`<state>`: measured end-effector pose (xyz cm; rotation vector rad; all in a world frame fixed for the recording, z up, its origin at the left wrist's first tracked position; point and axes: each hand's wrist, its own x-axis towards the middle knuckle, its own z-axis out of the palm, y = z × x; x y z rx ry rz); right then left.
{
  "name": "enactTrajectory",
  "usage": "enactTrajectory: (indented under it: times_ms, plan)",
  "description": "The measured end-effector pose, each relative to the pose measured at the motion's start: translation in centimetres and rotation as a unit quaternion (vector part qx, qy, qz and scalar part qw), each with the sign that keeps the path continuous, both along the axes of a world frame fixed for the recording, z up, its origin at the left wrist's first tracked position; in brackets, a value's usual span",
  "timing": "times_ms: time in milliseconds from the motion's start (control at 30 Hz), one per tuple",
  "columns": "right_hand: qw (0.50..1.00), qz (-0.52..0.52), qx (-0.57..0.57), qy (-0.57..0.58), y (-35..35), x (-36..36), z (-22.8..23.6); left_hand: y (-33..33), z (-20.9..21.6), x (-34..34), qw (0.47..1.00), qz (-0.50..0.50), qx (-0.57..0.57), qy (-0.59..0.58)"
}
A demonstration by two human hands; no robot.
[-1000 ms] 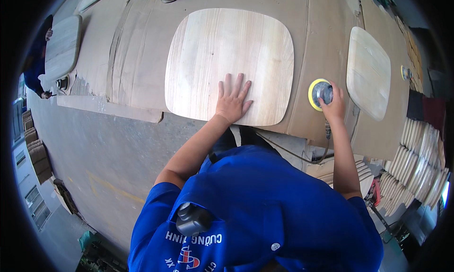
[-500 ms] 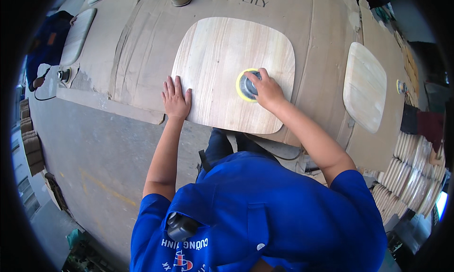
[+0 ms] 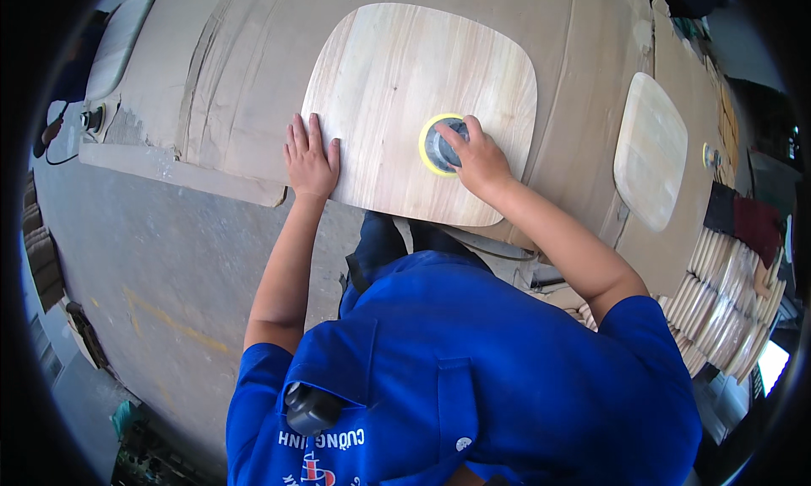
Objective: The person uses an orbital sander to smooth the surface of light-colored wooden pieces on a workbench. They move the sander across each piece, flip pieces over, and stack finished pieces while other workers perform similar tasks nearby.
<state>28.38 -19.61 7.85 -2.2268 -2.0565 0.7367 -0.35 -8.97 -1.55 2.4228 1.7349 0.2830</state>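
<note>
A pale wooden board with rounded corners lies flat in front of me. My left hand rests at the board's left edge, its fingers stretched out and the thumb along the rim. On the board's right half, my right hand grips a round sanding pad, grey on top with a yellow rim. The pad sits against the wood, and its underside is hidden. The fingers of that hand curl over the pad's top and side.
Brown cardboard covers the table. Another wooden board lies at the right, with a small yellow-rimmed pad beyond it. At the far left are one more board and a co-worker's hand. Stacked wooden pieces stand lower right.
The view has shifted, so the board appears higher and a small round tin at the top has left the picture. The sanding pad is slightly nearer the board's front edge. My left hand stays put.
</note>
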Motion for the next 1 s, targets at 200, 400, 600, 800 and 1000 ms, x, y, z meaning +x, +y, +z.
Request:
enactTrajectory:
  times_ms: [200,400,600,800,1000]
  plan:
    - [0.989,-0.126,0.07,-0.03,6.2,3.5,-0.9,0.1,0.3,0.0,1.0,-0.001,-0.006,0.008]
    - [0.989,-0.13,0.059,-0.03,4.3,0.6,-0.7,0.1,0.1,-0.1,1.0,-0.003,-0.002,0.004]
    - [0.997,0.046,0.065,0.013,-1.4,-4.9,-0.6,0.3,-0.5,-0.3,1.0,-0.012,0.017,-0.018]
    - [0.993,-0.063,0.1,-0.018,1.9,-3.3,-1.0,0.2,-0.5,-0.3,0.999,-0.011,0.019,-0.026]
    - [0.996,0.035,0.077,-0.028,-1.0,-4.7,-0.4,0.2,-0.6,-0.2,1.0,0.001,0.004,-0.007]
